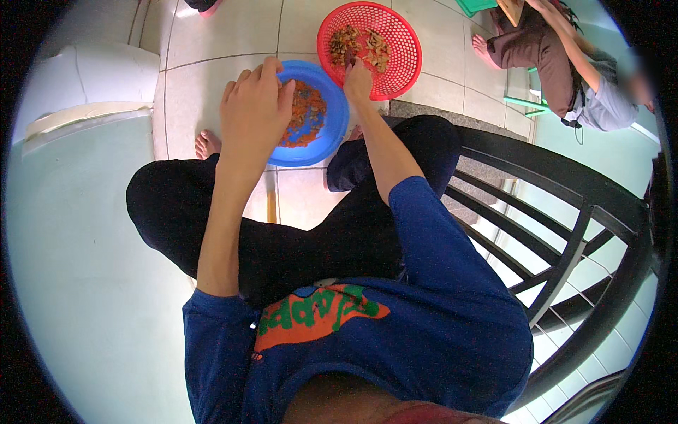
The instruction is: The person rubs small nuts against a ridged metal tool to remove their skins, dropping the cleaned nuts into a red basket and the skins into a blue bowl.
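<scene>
right hand (pixel 359 81) is among brown chopped pieces (pixel 378 55) in a round red perforated plastic basket (pixel 407 51), its grip hard to tell; left hand (pixel 253 102), loosely open, overhangs a round blue plastic basin (pixel 339 116) of orange bits (pixel 311 109). likely sorting; the next move calls for careful pinching.

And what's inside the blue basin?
Inside the blue basin lie small orange-brown pieces, with bare blue bottom between some. The left hand hides part of its left side, so anything beneath can't be seen.
</scene>
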Available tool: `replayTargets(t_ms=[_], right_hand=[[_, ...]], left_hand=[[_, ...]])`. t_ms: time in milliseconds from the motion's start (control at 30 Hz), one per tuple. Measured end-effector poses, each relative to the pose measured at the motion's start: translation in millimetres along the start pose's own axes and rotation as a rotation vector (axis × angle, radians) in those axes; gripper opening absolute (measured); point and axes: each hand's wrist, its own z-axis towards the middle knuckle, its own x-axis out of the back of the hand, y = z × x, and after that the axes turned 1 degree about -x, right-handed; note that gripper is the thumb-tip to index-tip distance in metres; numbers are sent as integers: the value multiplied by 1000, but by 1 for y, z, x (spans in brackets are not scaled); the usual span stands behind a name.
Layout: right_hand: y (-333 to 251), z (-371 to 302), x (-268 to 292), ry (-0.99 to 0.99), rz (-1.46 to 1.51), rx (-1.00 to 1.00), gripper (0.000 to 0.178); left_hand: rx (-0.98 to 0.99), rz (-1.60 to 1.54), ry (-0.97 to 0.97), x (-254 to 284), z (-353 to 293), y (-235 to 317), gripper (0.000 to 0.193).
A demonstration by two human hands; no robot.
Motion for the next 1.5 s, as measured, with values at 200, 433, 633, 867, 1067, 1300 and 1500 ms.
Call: replayTargets(t_ms=[200, 433, 633, 867, 1067, 1300, 1500], right_hand=[[-2, 4, -1, -43, 95, -66, 36], [-7, -10, 17, 130, 186, -140, 42], [-23, -17, 36, 201, 353, -164, 41], [-69, -22, 90, 353, 843, -322, 29], [-66, -65, 175, 30, 1790, -335, 17], [-98, -170, 274, -391, 2020, -159, 24], [-89, -197, 277, -523, 2100, -199, 27]], left_hand=[[30, -11, -35, 0, 0, -5, 23], [-8, 4, 9, -2, 1, -10, 23], [23, -20, 26, 13, 3, -12, 23], [26, -35, 39, 13, 7, -23, 26], [6, -256, 166, 13, 10, -12, 27], [105, -1217, -5, 12, 13, 3, 30], [53, -1257, -46, 5, 12, 11, 29]])
